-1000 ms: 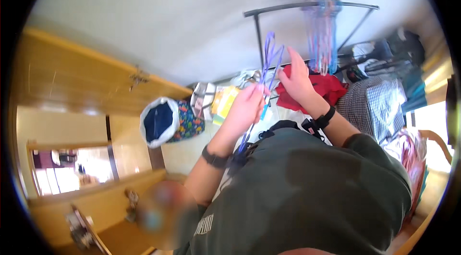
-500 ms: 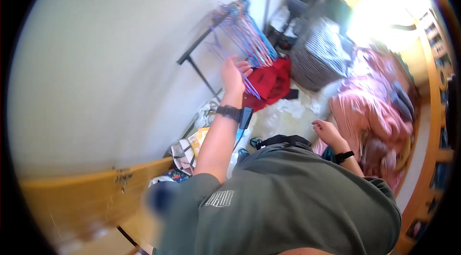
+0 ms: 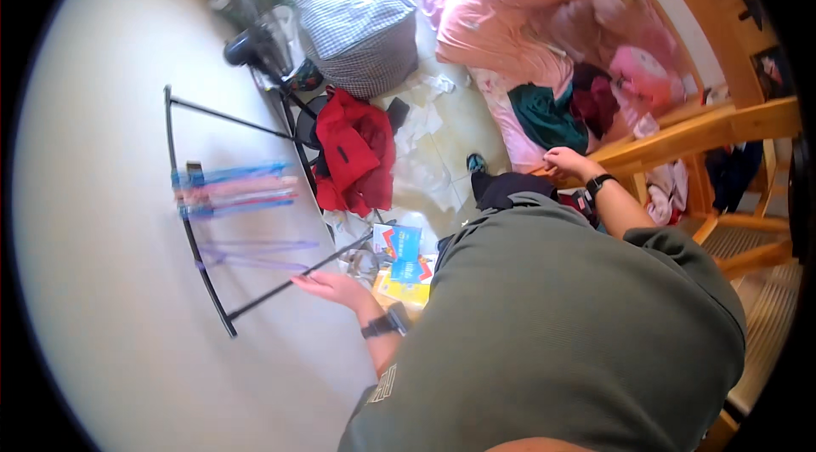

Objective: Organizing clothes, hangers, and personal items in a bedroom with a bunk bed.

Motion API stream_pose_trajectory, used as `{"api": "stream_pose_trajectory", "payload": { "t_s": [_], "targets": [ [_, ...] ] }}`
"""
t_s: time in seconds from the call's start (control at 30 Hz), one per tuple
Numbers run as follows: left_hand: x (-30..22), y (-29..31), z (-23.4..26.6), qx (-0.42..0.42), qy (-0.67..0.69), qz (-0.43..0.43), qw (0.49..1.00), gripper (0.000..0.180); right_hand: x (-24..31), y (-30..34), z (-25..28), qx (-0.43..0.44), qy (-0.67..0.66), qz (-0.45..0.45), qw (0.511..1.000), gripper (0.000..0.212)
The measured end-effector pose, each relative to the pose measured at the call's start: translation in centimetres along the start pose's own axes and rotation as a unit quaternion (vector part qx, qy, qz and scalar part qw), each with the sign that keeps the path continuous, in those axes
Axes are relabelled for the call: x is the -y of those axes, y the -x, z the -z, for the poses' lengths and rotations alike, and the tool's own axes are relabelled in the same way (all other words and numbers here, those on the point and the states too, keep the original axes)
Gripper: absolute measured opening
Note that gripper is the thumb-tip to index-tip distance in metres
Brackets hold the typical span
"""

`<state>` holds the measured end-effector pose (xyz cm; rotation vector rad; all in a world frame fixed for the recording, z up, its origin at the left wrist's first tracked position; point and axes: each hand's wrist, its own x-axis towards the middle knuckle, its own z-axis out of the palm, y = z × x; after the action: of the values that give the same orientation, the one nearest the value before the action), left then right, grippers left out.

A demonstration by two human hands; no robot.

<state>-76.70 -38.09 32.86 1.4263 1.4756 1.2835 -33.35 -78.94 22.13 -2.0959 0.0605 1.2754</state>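
Note:
My left hand (image 3: 327,284) reaches toward the black clothes rack (image 3: 201,261) by the wall, fingers stretched out beside its near leg. Close to the fingertips hang purple hangers (image 3: 259,255), slightly blurred; I cannot tell whether they touch. Farther along the bar is a bunch of blue and pink hangers (image 3: 242,188). My right hand (image 3: 568,161) is at the end of a wooden rail (image 3: 671,146), its fingers curled with nothing visible in them. Whether it touches the rail cannot be made out.
A red garment (image 3: 353,150) lies beyond the rack, near a checked storage bag (image 3: 361,35). Pink bedding (image 3: 501,18) and a dark green cloth (image 3: 548,119) cover the bed. Blue and yellow packages (image 3: 404,256) lie beside my left forearm. Crumpled plastic (image 3: 416,142) is on the floor.
The view has swung, so the rack now sits at the left and the bed at the top. My left hand has come away from among the purple hangers to the rack's near leg.

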Motion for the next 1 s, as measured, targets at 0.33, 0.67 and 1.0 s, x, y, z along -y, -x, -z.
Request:
{"api": "stream_pose_trajectory", "payload": {
  "t_s": [0.33, 0.67, 1.0],
  "targets": [
    [16.3, 4.9, 6.5, 0.056, -0.03, 0.369, 0.927, 0.053, -1.5, -14.4, 1.6, 0.023, 0.056, 0.014, 0.998, 0.025],
    [9.5, 2.4, 1.6, 0.136, -0.177, 0.504, 0.835, 0.041, -5.7, -24.7, 9.2, 0.104, 0.009, 0.031, 0.994, 0.022],
    [8.8, -0.4, -26.4, 0.648, -0.232, 0.285, 0.667, 0.04, 1.1, -17.1, 11.9, -0.043, -0.169, -0.072, 0.982, 0.027]
  ]
}}
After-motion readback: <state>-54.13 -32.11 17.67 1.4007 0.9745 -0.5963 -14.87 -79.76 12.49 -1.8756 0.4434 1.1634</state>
